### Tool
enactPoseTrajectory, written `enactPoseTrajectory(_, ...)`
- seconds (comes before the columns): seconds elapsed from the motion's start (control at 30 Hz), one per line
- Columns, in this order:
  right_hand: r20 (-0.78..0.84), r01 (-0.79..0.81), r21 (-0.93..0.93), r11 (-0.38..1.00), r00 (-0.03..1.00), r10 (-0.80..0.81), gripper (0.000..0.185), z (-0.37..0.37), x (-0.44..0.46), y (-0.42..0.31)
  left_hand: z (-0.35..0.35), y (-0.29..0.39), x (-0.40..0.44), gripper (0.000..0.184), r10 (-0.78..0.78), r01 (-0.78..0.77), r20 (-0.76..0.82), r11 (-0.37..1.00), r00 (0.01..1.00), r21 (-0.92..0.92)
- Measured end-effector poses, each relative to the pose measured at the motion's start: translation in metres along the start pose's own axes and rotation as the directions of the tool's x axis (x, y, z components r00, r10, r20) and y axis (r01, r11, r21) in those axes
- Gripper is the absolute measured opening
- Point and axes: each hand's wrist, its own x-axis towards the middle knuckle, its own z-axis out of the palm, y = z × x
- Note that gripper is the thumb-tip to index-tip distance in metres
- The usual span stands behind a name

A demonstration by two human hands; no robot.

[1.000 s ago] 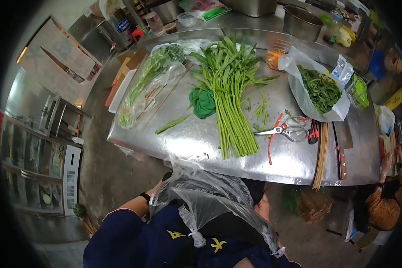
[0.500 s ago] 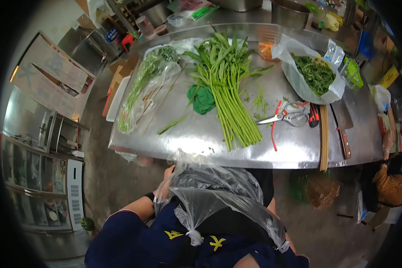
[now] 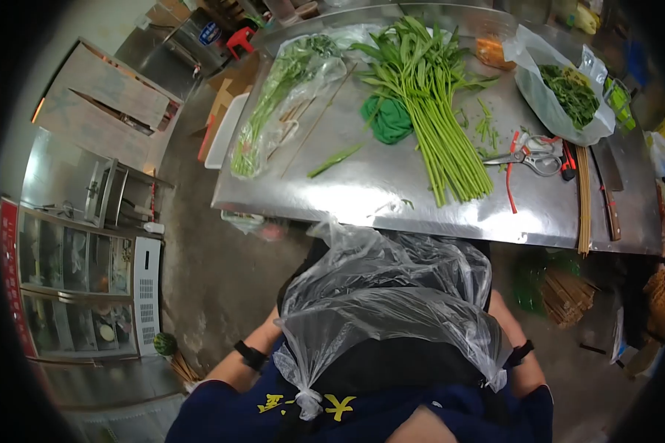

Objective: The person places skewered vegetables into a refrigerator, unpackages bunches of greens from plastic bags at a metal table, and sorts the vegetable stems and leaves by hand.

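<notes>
A clear plastic apron [image 3: 391,310] with knotted corners covers my lap and lies against the dark blue shirt. My left hand [image 3: 269,326] is down at the apron's left side, its fingers hidden by the plastic. At the opposite side, my right hand [image 3: 504,316] hangs by the apron's edge, fingers also out of sight. Both wrists wear black bands. In front on the metal table [image 3: 318,199] lies a large bunch of leafy green stems [image 3: 443,125]. A crumpled green cloth [image 3: 388,120] sits beside it, with one loose stem [image 3: 335,161] nearby.
Bagged greens [image 3: 284,96] lie at the table's left. On the right are scissors [image 3: 528,157], wooden skewers [image 3: 584,199], a cleaver [image 3: 609,184] and a white bag of leaves [image 3: 561,96]. Below stands a bundle of sticks [image 3: 567,295]. A glass-fronted cabinet [image 3: 77,273] is at left.
The view has shifted, so the table appears higher and farther right. My right forearm has come into fuller view, and the apron now spreads more evenly across my lap.
</notes>
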Motion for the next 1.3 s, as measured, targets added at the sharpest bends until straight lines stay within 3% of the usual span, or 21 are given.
enactPoseTrajectory(0.07,-0.014,0.028,-0.08,0.996,0.999,-0.029,0.029,-0.029,0.009,-0.007,-0.002,0.009,0.005,0.041,0.024,-0.024,0.006,0.999,1.0,-0.035)
enactPoseTrajectory(0.13,-0.214,-0.095,-0.615,0.783,0.976,-0.049,0.02,-0.064,0.004,-0.037,-0.007,0.024,0.011,0.041,0.052,-0.052,0.001,0.997,0.999,-0.056)
enactPoseTrajectory(0.17,-0.298,-0.216,-0.713,0.667,0.955,-0.009,0.017,-0.078,0.004,-0.039,-0.011,0.034,0.014,0.041,0.068,-0.067,0.003,0.996,0.998,-0.066)
enactPoseTrajectory(0.3,-0.356,-0.1,-0.232,0.967,0.934,0.011,0.013,-0.084,0.032,-0.156,-0.041,0.066,0.038,0.045,0.129,-0.126,0.017,0.987,0.992,-0.1)
enactPoseTrajectory(0.4,-0.333,0.277,-0.35,0.895,0.856,-0.395,0.014,-0.048,0.1,-0.181,-0.034,0.08,0.055,0.046,0.133,-0.134,-0.012,0.979,0.991,-0.155)
enactPoseTrajectory(0.47,-0.255,0.246,-0.498,0.832,0.875,-0.412,0.016,-0.034,0.133,-0.195,-0.061,0.081,0.083,0.043,0.101,-0.107,-0.043,0.979,0.994,-0.173)
enactPoseTrajectory(0.5,-0.147,0.293,-0.481,0.826,0.902,-0.406,0.017,-0.024,0.141,-0.198,-0.097,0.071,0.108,0.039,0.246,-0.171,-0.194,0.926,0.95,0.337)
enactPoseTrajectory(0.53,-0.04,0.341,-0.455,0.823,0.915,-0.401,0.018,-0.013,0.145,-0.199,-0.125,0.06,0.117,0.035,0.423,-0.098,-0.237,0.633,0.875,0.768)
enactPoseTrajectory(0.57,0.106,0.276,-0.356,0.893,0.961,-0.255,0.018,-0.01,0.136,-0.21,-0.136,0.051,0.11,0.035,0.402,-0.066,-0.266,0.646,0.876,0.761)
enactPoseTrajectory(0.6,0.124,0.271,-0.343,0.9,0.962,-0.242,0.018,-0.002,0.129,-0.202,-0.143,0.045,0.105,0.031,0.617,0.145,-0.28,0.26,0.735,0.955)
enactPoseTrajectory(0.63,0.113,0.293,-0.333,0.896,0.956,-0.271,0.019,-0.002,0.117,-0.189,-0.145,0.044,0.104,0.027,0.789,0.409,-0.147,-0.141,0.596,0.902)
enactPoseTrajectory(0.7,0.107,0.31,-0.336,0.89,0.951,-0.291,0.019,-0.009,0.097,-0.171,-0.097,0.074,0.075,0.017,0.788,0.022,-0.18,0.207,0.589,0.978)
enactPoseTrajectory(0.77,-0.025,0.109,-0.253,0.961,0.993,-0.119,0.021,-0.017,0.075,-0.162,-0.029,0.098,0.041,0.013,0.635,-0.407,0.072,0.4,0.769,0.821)
enactPoseTrajectory(0.87,0.117,0.248,-0.208,0.946,0.967,-0.228,0.03,0.001,0.064,-0.134,0.068,0.096,0.018,0.02,0.357,-0.768,0.731,-0.057,0.581,0.638)
enactPoseTrajectory(0.93,0.239,0.358,-0.462,0.811,0.931,-0.275,0.042,0.02,0.07,-0.109,0.089,0.061,0.048,0.031,0.129,-0.844,0.864,-0.19,0.486,0.502)
enactPoseTrajectory(1.0,0.135,0.311,-0.574,0.757,0.948,-0.287,0.043,0.023,0.08,-0.079,0.062,0.043,0.087,0.037,0.133,-0.692,0.833,-0.495,0.538,0.526)
enactPoseTrajectory(1.07,0.002,0.141,-0.674,0.725,0.982,-0.189,0.049,0.008,0.091,-0.058,0.043,0.08,0.097,0.042,0.166,-0.461,0.58,-0.453,0.797,0.763)
enactPoseTrajectory(1.13,-0.015,0.037,-0.675,0.737,0.998,-0.064,0.05,-0.001,0.096,-0.035,0.014,0.093,0.101,0.042,0.461,-0.106,0.441,-0.589,0.77,0.801)
enactPoseTrajectory(1.2,-0.237,0.073,-0.651,0.755,0.926,-0.293,0.049,0.006,0.106,0.003,-0.02,0.096,0.116,0.044,0.473,-0.194,0.498,-0.554,0.727,0.81)
enactPoseTrajectory(1.27,-0.241,0.095,-0.637,0.765,0.918,-0.315,0.048,0.004,0.109,0.013,-0.041,0.088,0.128,0.047,0.479,-0.287,0.548,-0.514,0.686,0.808)
enactPoseTrajectory(1.3,-0.271,0.02,-0.626,0.78,0.932,-0.241,0.048,0.0,0.107,0.014,-0.047,0.084,0.134,0.05,0.608,-0.223,0.439,-0.399,0.662,0.889)
